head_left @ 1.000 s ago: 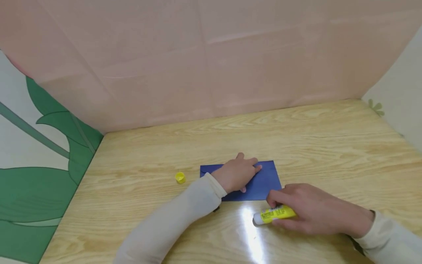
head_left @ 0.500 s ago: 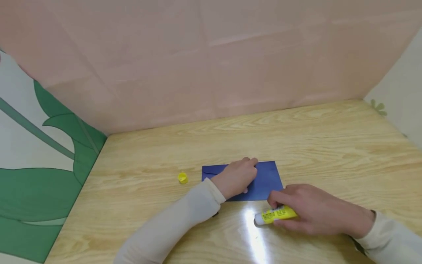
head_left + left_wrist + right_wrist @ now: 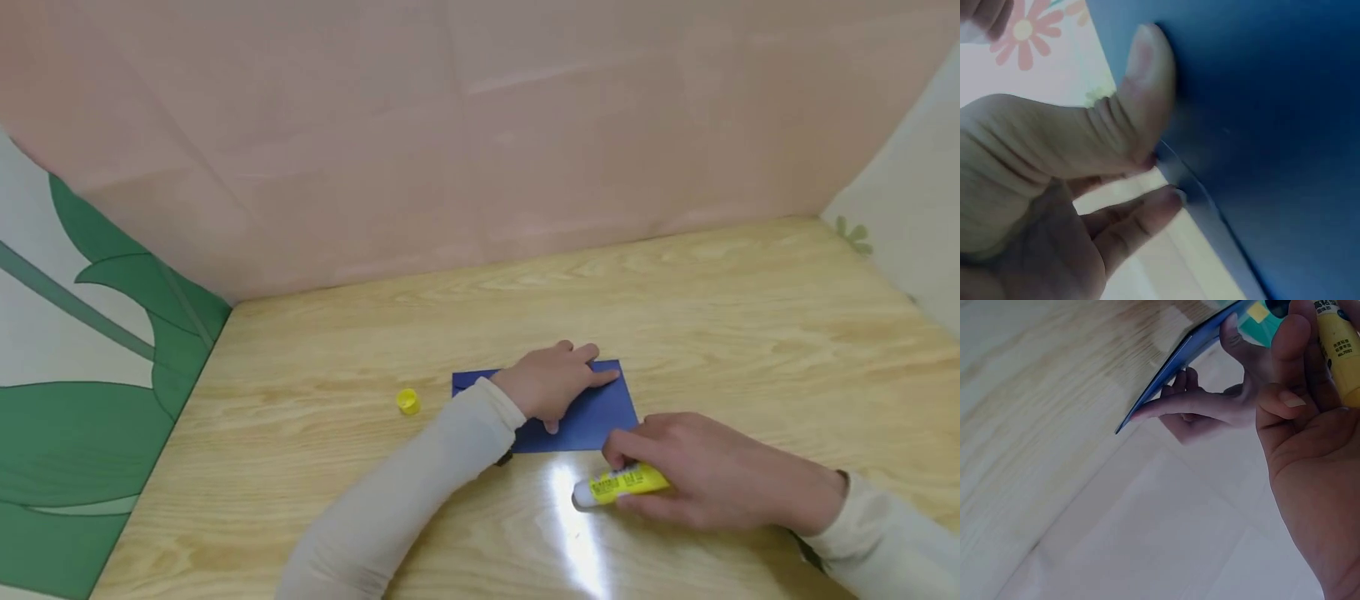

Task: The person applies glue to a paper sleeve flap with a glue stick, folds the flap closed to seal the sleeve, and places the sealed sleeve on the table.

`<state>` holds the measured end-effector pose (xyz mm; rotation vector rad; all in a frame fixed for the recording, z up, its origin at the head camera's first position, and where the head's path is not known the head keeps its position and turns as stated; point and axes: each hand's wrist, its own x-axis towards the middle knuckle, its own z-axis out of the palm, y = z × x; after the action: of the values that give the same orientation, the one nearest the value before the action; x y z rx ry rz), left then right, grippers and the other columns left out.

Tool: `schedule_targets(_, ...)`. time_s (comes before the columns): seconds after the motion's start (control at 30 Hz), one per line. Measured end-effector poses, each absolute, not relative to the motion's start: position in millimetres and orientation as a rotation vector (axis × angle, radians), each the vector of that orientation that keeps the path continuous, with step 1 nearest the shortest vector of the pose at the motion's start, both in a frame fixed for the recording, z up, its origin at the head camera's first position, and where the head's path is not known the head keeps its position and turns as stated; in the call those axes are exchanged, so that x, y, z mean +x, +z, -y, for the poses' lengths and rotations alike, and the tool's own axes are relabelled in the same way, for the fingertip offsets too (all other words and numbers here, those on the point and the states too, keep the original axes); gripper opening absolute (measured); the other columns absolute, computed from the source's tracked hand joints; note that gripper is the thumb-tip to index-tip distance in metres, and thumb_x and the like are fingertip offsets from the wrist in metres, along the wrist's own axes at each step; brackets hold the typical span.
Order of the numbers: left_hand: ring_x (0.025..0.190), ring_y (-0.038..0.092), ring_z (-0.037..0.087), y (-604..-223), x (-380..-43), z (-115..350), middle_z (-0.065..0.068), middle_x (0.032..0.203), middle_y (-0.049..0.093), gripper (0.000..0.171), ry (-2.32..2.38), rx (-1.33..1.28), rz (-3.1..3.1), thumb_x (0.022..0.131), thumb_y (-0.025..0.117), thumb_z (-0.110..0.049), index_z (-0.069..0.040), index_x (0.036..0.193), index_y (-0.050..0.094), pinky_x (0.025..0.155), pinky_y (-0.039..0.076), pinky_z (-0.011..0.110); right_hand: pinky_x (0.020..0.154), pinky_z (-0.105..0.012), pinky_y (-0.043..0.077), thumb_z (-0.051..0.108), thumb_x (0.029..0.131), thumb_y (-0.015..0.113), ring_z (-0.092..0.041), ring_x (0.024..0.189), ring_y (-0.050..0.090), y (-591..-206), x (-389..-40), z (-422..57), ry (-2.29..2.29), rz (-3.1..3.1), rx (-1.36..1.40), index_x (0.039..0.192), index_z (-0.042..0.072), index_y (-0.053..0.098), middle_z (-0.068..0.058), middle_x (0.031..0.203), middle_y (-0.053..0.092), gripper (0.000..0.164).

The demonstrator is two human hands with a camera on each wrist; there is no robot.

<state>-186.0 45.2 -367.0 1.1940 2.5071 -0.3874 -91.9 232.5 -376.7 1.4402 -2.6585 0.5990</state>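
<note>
A dark blue envelope lies flat on the table, its flap folded down along the far side. Across its far edge my left hand presses with spread fingers, one of them near the far right corner. In the left wrist view the thumb lies on the blue paper and a flap line runs beside the fingertips. My right hand grips a yellow glue stick, white end pointing left, just below the envelope's near right corner. The right wrist view also has this glue stick at its upper right.
A small yellow cap stands on the wood-grain table, left of the envelope. A pinkish sheet rises behind the table's back edge. Green leaf shapes decorate the left wall.
My left fingers bunched at the envelope's far edge half a second ago; now they are spread and reach further right along it. The right hand keeps holding the glue stick in the same place.
</note>
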Motion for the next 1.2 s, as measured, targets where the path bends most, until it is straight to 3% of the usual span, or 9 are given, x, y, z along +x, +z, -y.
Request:
schedule_targets(0.17, 0.126, 0.046, 0.014, -370, -186, -36, -0.004, 0.151, 0.041, 0.092, -0.22, 1.255, -2.521, 0.076, 0.087, -0.018, -0.028, 0.153, 0.038, 0.104, 0.046, 0.021, 0.06, -0.011, 0.033, 0.042, 0.089, 0.073, 0.01, 0.07, 0.04, -376, -92, -231, 0.602, 2.661, 1.463, 0.099, 0.036, 0.051, 0.025, 0.079, 0.043, 0.025)
schedule_targets(0.33, 0.135, 0.046, 0.012, -374, -183, -30, -0.004, 0.153, 0.046, 0.08, -0.177, 1.263, -2.572, 0.078, 0.086, -0.023, -0.016, 0.148, 0.048, 0.11, 0.042, 0.02, 0.059, -0.012, 0.033, 0.043, 0.089, 0.073, 0.011, 0.07, 0.04, -376, -93, -233, 0.593, 2.68, 1.451, 0.1, 0.037, 0.051, 0.026, 0.078, 0.042, 0.026)
schedule_targets(0.5, 0.141, 0.043, 0.013, -378, -178, -27, -0.004, 0.159, 0.04, 0.07, -0.214, 1.281, -2.569, 0.087, 0.078, -0.025, -0.014, 0.148, 0.047, 0.111, 0.041, 0.02, 0.059, -0.012, 0.034, 0.045, 0.089, 0.073, 0.011, 0.07, 0.039, -379, -93, -236, 0.576, 2.699, 1.428, 0.1, 0.038, 0.051, 0.026, 0.078, 0.043, 0.026)
schedule_targets(0.63, 0.139, 0.046, 0.015, -382, -174, -22, -0.001, 0.154, 0.046, 0.062, -0.108, 1.294, -2.605, 0.087, 0.078, -0.024, -0.014, 0.144, 0.054, 0.112, 0.042, 0.022, 0.059, -0.012, 0.033, 0.045, 0.088, 0.074, 0.011, 0.07, 0.039, -383, -92, -237, 0.575, 2.679, 1.417, 0.099, 0.038, 0.051, 0.027, 0.078, 0.042, 0.026)
schedule_targets(0.83, 0.131, 0.049, 0.017, -384, -172, -7, 0.0, 0.145, 0.053, 0.052, -0.018, 1.162, -2.705, 0.087, 0.075, -0.04, -0.017, 0.133, 0.064, 0.106, 0.047, 0.027, 0.059, -0.011, 0.033, 0.045, 0.087, 0.074, 0.011, 0.07, 0.039, -385, -93, -238, 0.568, 2.669, 1.41, 0.1, 0.038, 0.051, 0.026, 0.078, 0.042, 0.027)
schedule_targets(1.0, 0.136, 0.048, 0.017, -381, -172, 2, -0.002, 0.153, 0.048, 0.057, -0.058, 1.145, -2.604, 0.091, 0.073, -0.035, -0.015, 0.142, 0.056, 0.111, 0.043, 0.026, 0.059, -0.011, 0.032, 0.045, 0.087, 0.075, 0.011, 0.07, 0.038, -385, -92, -238, 0.559, 2.657, 1.408, 0.099, 0.038, 0.051, 0.027, 0.077, 0.041, 0.028)
schedule_targets(1.2, 0.141, 0.039, 0.019, -378, -170, 12, -0.01, 0.163, 0.03, 0.058, -0.222, 1.13, -2.556, 0.098, 0.061, -0.037, -0.024, 0.151, 0.042, 0.106, 0.047, 0.027, 0.059, -0.011, 0.032, 0.045, 0.087, 0.074, 0.011, 0.07, 0.039, -385, -92, -235, 0.554, 2.658, 1.414, 0.099, 0.038, 0.051, 0.027, 0.078, 0.041, 0.027)
